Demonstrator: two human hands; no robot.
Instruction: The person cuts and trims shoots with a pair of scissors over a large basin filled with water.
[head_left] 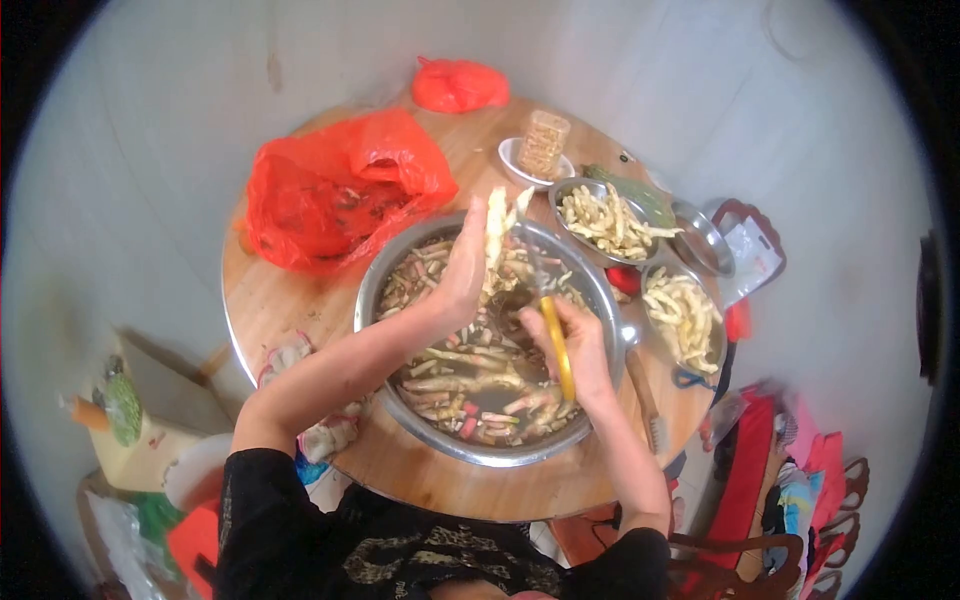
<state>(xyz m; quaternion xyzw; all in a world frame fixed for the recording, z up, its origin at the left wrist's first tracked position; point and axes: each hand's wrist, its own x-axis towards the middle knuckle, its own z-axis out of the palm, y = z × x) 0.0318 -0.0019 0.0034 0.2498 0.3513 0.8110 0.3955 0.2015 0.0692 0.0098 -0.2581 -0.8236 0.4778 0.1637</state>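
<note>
My left hand (466,270) is raised over the far side of a large metal basin, its fingers pointing up and holding a pale, knobbly piece of young ginger (496,228) against the palm side. My right hand (584,345) grips yellow-handled scissors (556,345), whose blades point up near the ginger and look blurred. Beneath both hands, the metal basin (480,457) holds water and many cut pieces of ginger (470,382), some with pink stems. Part of the basin's contents is hidden by my left forearm.
A red plastic bag (300,225) lies open at left; another red bag (460,85) sits at the back. At right stand two metal bowls of pale ginger (610,222) (685,315), a brush (645,400), and a jar (543,145) on a white dish.
</note>
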